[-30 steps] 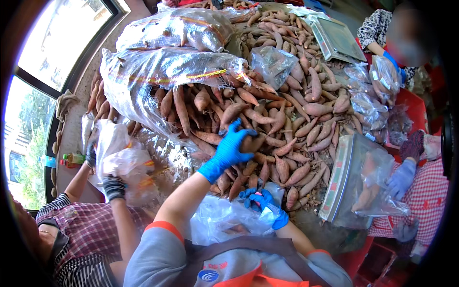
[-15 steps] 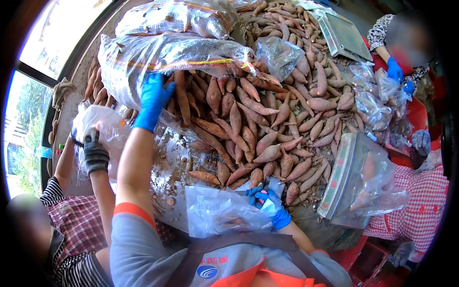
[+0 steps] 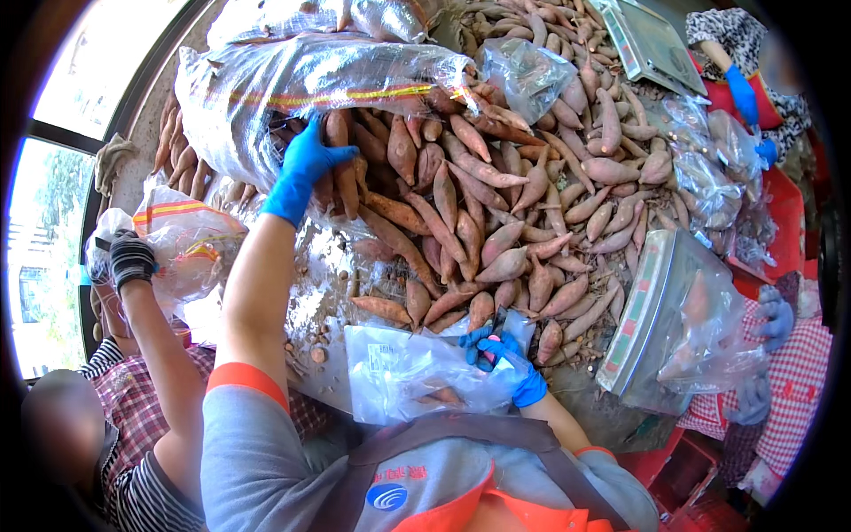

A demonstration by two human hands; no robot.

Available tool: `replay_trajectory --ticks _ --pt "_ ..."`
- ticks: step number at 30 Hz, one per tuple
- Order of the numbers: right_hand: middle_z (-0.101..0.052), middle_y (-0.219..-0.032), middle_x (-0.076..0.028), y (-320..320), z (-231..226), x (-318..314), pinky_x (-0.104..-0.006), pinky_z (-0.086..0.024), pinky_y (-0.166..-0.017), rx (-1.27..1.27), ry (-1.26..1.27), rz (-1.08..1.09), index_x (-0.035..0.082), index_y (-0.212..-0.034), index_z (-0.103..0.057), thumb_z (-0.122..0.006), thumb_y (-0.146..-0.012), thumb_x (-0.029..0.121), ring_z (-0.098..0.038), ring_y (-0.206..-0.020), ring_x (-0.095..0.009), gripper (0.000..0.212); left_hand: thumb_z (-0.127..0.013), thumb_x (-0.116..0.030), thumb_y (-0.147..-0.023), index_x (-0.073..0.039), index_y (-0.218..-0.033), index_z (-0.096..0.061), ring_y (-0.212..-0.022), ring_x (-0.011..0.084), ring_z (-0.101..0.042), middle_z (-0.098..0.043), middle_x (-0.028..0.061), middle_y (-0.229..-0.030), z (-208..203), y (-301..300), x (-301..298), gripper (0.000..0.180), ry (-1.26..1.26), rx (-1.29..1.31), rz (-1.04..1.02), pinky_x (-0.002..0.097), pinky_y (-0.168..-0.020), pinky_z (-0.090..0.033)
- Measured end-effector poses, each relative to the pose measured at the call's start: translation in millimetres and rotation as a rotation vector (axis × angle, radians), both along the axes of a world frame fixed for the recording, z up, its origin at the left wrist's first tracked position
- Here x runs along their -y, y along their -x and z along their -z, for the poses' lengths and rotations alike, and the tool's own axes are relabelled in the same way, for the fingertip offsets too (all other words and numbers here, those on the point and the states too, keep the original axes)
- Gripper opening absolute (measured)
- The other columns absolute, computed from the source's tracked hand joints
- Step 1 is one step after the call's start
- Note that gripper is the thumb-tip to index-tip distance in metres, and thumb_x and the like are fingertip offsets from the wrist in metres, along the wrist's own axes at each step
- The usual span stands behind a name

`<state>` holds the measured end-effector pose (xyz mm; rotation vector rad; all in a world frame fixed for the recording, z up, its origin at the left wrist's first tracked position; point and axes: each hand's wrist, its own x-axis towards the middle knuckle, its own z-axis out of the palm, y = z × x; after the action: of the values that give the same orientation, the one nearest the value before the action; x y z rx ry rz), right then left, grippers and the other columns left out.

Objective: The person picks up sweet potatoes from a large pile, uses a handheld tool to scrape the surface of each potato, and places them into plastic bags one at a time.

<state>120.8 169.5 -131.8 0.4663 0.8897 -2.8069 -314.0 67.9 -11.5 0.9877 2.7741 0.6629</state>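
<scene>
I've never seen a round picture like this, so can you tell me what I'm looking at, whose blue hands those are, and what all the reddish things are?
The picture comes from a camera worn on a person's head, looking down at their own arms. Its wide lens bends everything into a circle. The blue hands are that person's, in rubber gloves. The left hand reaches far out and touches the sweet potatoes, the reddish things heaped on the table beside a big clear sack of them. The right hand holds open a small clear plastic bag with a sweet potato or two inside. A weighing scale wrapped in plastic stands at the right. Other people work nearby: one in a dark glove at the left, others in blue gloves at the right.
</scene>
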Motion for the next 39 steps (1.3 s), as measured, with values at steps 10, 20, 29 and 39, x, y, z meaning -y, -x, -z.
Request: replay_trajectory --ticks 10,20,29,39 --pt "-0.06 -0.1 -0.016 -2.2 13.2 5.8 -0.0221 -0.045 -0.058 0.027 0.083 0.101 -0.005 -0.103 -0.056 -0.046 -0.086 0.008 -0.059 -0.072 -0.015 0.023 -0.074 -0.012 -0.068 -0.005 -0.138 -0.023 -0.113 0.0177 -0.042 -0.041 0.0075 -0.129 5.8 -6.0 37.7 0.087 -0.565 0.798 0.035 0.0306 -0.095 -0.035" --pt "-0.058 -0.104 -0.018 0.8 15.9 3.3 -0.024 -0.047 -0.057 -0.045 0.171 0.053 -0.005 -0.1 -0.056 -0.046 -0.084 0.006 -0.059 -0.073 -0.018 0.022 -0.074 -0.016 -0.068 0.002 -0.116 -0.047 -0.09 0.0152 -0.053 -0.057 0.0076 -0.102 24.5 8.5 22.4 0.058 -0.259 0.905 0.065 0.0295 -0.08 -0.044" --pt "-0.058 -0.098 -0.019 3.9 -5.0 7.1 -0.0236 -0.047 -0.062 0.07 0.047 0.112 -0.003 -0.096 -0.057 -0.049 -0.082 0.007 -0.058 -0.073 -0.018 0.019 -0.075 -0.031 -0.049 -0.006 -0.089 -0.058 -0.082 0.0334 -0.055 -0.059 0.0153 -0.087 16.3 -100.5 -16.2 0.05 0.022 -0.154 0.081 0.0405 -0.07 -0.047" --pt "-0.057 -0.094 -0.013 0.4 -4.9 13.7 -0.0233 -0.044 -0.067 0.136 -0.009 0.105 0.0 -0.097 -0.056 -0.048 -0.083 0.01 -0.055 -0.075 -0.016 0.019 -0.064 -0.017 -0.061 -0.004 -0.1 -0.053 -0.09 0.0272 -0.054 -0.056 0.0096 -0.094 9.6 -173.9 -59.5 0.043 -0.008 -0.324 0.358 0.0394 -0.078 -0.042"
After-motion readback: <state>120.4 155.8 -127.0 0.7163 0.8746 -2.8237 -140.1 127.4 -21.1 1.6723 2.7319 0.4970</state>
